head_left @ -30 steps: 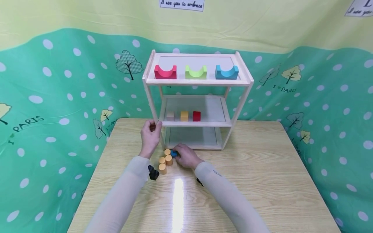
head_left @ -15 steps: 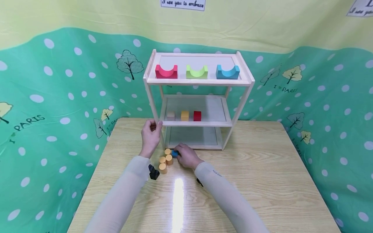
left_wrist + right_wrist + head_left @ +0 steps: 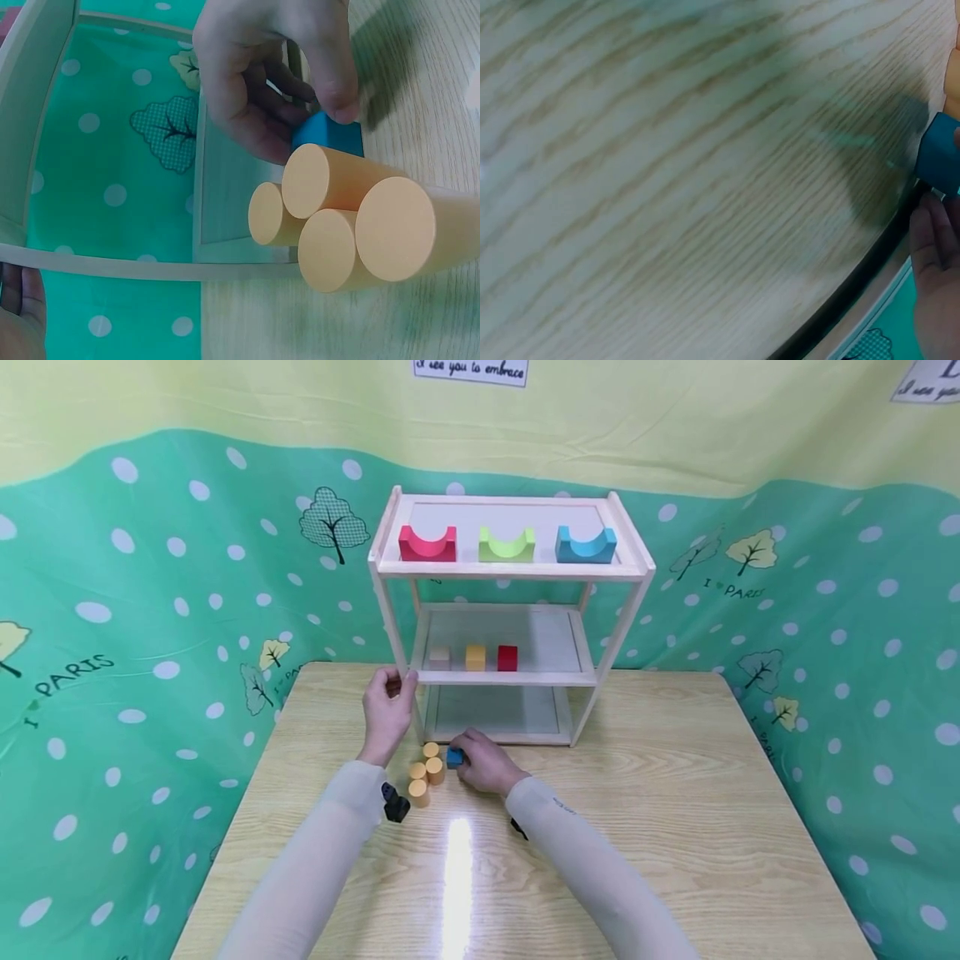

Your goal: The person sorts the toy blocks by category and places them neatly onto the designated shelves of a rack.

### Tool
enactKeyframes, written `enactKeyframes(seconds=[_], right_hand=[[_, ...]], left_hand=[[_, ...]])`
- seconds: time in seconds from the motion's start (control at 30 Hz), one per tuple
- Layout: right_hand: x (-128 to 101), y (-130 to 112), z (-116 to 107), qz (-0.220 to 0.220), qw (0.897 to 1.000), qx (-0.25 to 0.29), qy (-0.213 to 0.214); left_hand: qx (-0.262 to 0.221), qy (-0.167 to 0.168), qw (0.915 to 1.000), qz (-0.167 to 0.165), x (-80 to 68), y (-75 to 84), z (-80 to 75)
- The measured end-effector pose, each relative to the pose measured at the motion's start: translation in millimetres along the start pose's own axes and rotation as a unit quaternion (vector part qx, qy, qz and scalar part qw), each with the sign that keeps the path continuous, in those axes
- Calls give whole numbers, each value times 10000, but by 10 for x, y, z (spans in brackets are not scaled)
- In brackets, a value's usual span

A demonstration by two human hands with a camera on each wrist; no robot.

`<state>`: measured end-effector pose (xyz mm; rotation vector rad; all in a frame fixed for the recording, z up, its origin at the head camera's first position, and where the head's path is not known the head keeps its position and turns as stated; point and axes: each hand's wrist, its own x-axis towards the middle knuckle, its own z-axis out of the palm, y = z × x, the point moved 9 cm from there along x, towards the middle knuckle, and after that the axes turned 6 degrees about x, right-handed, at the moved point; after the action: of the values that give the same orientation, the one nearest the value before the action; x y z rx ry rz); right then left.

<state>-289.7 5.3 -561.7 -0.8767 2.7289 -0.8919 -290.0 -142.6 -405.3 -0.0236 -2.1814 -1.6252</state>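
While right hand pinches one blue block | four orange cylinders adjacent

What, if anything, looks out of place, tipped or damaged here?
Nothing stands out. The shelf stands square, its blocks in neat rows. Four orange cylinders stand upright on the table. The right hand grips a blue block; the left hand holds the shelf's post.

A three-level wooden shelf stood at the back of the wooden table. Three arch-shaped blocks sat in a row on its top level. Three small cube blocks sat on the middle level. Four orange wooden cylinders stood on the table before the shelf, with a blue block just right of them.
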Motion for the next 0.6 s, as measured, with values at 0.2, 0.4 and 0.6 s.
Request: enactKeyframes(seconds=[0.2, 0.4, 0.6], right_hand=[[-6, 50, 34, 171, 9996, 201, -133], [-22, 70, 25, 209, 9993, 267, -159], [-26, 55, 22, 162, 9993, 274, -196]], left_hand=[[93, -32, 9999, -50, -6, -7, 10], [54, -21, 10000, -26, -2, -1, -4], [-12, 5, 10000, 26, -2, 19, -3]])
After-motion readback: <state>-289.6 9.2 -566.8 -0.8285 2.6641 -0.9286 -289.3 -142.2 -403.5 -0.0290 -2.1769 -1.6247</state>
